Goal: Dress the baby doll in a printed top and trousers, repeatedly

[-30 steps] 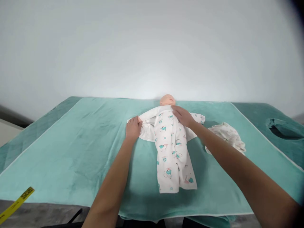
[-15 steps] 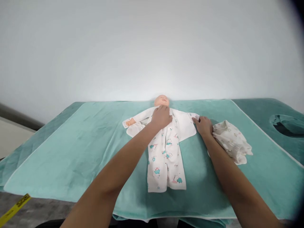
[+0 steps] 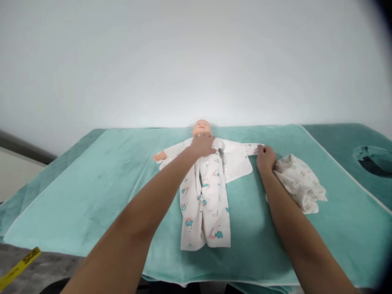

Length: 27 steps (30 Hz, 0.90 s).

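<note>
A baby doll (image 3: pixel 201 127) lies on its back, its head toward the wall. Over its body spreads a white baby romper (image 3: pixel 206 204) printed with small animals, the front partly open. My left hand (image 3: pixel 203 145) rests on the doll's chest just below the chin, fingers spread over the cloth. At the end of the right-side sleeve (image 3: pixel 253 148), my right hand (image 3: pixel 266 158) is closed on the cuff and holds it stretched outward. The doll's hand (image 3: pixel 160 156) on the left side sticks out of its sleeve; the other doll hand is hidden.
A crumpled printed cloth (image 3: pixel 300 181) lies beside my right forearm. The green sheet (image 3: pixel 92 196) covers a padded table with an oval opening (image 3: pixel 375 161) at the far right. A pale wall (image 3: pixel 196 61) stands behind; a yellow strip (image 3: pixel 21 267) shows at lower left.
My right hand has closed on the cuff and drawn the sleeve outward to the right. The doll and romper have shifted slightly left, with my left hand still on the chest.
</note>
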Tool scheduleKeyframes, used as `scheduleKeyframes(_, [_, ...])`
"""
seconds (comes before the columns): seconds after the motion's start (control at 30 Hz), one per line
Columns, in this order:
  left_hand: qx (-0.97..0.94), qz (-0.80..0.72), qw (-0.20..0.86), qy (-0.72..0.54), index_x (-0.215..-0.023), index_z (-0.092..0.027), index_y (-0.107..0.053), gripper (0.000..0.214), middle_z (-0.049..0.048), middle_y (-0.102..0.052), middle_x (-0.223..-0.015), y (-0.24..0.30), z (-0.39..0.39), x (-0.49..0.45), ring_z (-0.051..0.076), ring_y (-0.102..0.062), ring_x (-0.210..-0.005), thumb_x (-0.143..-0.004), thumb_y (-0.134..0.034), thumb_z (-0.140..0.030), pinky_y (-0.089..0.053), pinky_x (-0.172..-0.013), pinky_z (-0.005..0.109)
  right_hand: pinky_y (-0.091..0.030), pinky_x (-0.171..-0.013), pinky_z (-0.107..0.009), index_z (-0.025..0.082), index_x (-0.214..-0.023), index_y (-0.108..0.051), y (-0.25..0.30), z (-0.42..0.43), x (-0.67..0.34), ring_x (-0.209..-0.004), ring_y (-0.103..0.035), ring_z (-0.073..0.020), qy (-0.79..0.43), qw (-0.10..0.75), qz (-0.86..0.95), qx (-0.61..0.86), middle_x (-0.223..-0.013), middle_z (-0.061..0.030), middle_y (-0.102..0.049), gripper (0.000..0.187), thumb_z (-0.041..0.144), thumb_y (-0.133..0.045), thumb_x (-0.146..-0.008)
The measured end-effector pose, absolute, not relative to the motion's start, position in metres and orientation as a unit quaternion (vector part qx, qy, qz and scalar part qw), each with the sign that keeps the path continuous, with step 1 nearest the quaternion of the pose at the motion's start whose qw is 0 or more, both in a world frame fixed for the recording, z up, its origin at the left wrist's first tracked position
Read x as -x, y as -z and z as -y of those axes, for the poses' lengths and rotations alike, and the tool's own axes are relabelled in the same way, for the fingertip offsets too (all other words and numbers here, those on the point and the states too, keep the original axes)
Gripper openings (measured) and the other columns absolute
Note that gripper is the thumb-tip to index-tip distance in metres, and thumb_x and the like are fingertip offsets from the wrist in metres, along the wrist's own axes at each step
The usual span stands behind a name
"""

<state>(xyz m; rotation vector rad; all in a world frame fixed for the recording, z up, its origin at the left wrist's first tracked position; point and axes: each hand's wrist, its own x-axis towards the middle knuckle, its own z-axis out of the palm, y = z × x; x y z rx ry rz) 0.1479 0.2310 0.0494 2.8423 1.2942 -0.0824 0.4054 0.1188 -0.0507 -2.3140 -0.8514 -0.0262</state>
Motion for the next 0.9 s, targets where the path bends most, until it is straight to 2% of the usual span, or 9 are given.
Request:
scheduleKeyframes(0.17, [-0.906, -0.410, -0.047, 0.090, -0.123, -0.017, -0.066, 0.043, 0.0193, -0.059, -0.131, -0.032, -0.231, -0.200, 0.036, -0.054, -0.118, -0.082, -0.062, -0.028, -0.037, -0.100, 0.056, -0.030, -0.064, -0.030, 0.017, -0.094, -0.071, 0.038, -0.115, -0.391, -0.073, -0.053, -0.0213, -0.015, 0.302, 0.320, 0.898, -0.092, -0.0112, -0.070, 0.043, 0.047, -0.040, -0.101])
scheduleKeyframes(0.3, [-0.912, -0.392, -0.055, 0.104, -0.122, -0.015, -0.069, 0.039, 0.0209, -0.063, -0.127, -0.033, -0.220, -0.228, 0.036, -0.053, -0.120, -0.086, -0.054, -0.013, -0.035, -0.102, 0.055, -0.032, -0.064, -0.030, 0.019, -0.097, -0.071, 0.043, -0.117, -0.395, -0.076, -0.056, -0.0212, -0.008, 0.276, 0.332, 0.902, -0.093, -0.0103, -0.071, 0.047, 0.052, -0.038, -0.101])
scheduleKeyframes(0.5, [-0.930, -0.352, -0.017, 0.103, -0.125, -0.012, -0.064, 0.039, 0.0198, -0.064, -0.129, -0.050, -0.219, -0.214, 0.031, -0.058, -0.118, -0.087, -0.055, -0.013, -0.042, -0.101, 0.047, -0.036, -0.068, -0.030, 0.019, -0.096, -0.071, 0.057, -0.122, -0.413, -0.080, -0.058, -0.0227, -0.007, 0.255, 0.339, 0.906, -0.095, -0.0115, -0.072, 0.045, 0.051, -0.040, -0.099])
scheduleKeyframes(0.6, [-0.936, -0.337, -0.024, 0.094, -0.130, -0.011, -0.058, 0.042, 0.0206, -0.059, -0.134, -0.068, -0.219, -0.194, 0.032, -0.056, -0.123, -0.089, -0.059, -0.020, -0.044, -0.101, 0.045, -0.037, -0.068, -0.031, 0.019, -0.095, -0.072, 0.053, -0.122, -0.412, -0.079, -0.058, -0.0231, -0.035, 0.296, 0.307, 0.904, -0.096, -0.0123, -0.072, 0.043, 0.050, -0.042, -0.098])
scheduleKeyframes(0.73, [-0.929, -0.359, -0.023, 0.094, -0.128, -0.015, -0.056, 0.042, 0.0185, -0.060, -0.131, -0.098, -0.217, -0.169, 0.032, -0.057, -0.122, -0.089, -0.065, -0.028, -0.047, -0.098, 0.041, -0.038, -0.068, -0.031, 0.020, -0.091, -0.071, 0.047, -0.120, -0.410, -0.079, -0.058, -0.0231, -0.050, 0.341, 0.275, 0.897, -0.095, -0.0119, -0.072, 0.042, 0.049, -0.042, -0.097])
scheduleKeyframes(0.9, [-0.910, -0.396, -0.021, 0.119, -0.122, -0.018, -0.057, 0.035, 0.0153, -0.062, -0.122, -0.121, -0.222, -0.142, 0.031, -0.062, -0.114, -0.090, -0.064, -0.027, -0.049, -0.093, 0.038, -0.039, -0.072, -0.032, 0.019, -0.091, -0.069, 0.053, -0.122, -0.418, -0.081, -0.057, -0.0236, -0.051, 0.380, 0.253, 0.888, -0.095, -0.0121, -0.072, 0.043, 0.048, -0.038, -0.097])
